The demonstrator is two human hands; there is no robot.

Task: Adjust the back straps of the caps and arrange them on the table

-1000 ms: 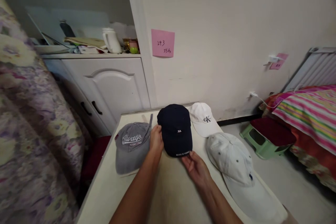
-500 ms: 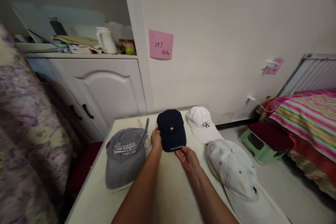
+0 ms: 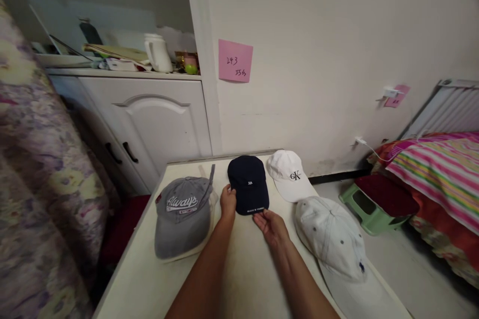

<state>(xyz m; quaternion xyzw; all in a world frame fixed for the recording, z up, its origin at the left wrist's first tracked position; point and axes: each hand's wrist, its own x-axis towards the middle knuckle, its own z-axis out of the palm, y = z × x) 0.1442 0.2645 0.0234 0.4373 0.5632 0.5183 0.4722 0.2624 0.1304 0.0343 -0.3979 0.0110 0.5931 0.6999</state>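
A dark navy cap (image 3: 247,183) lies on the pale table (image 3: 239,269) near its far edge. My left hand (image 3: 227,201) grips the cap's left side with curled fingers. My right hand (image 3: 272,225) pinches the front edge of its brim. A grey cap with white lettering (image 3: 183,209) lies to the left. A white cap with a black logo (image 3: 290,175) sits to the right at the back. A larger off-white cap (image 3: 335,239) lies at the right, nearer to me.
A white cabinet (image 3: 149,124) with a jug and clutter on top stands behind the table. A pink note (image 3: 235,61) is stuck on the wall. A green stool (image 3: 374,202) and a striped bed (image 3: 437,169) are at the right. Flowered fabric (image 3: 41,174) fills the left.
The navy cap has been moved away from me toward the table's far edge, both hands still on it. The view has shifted a little.
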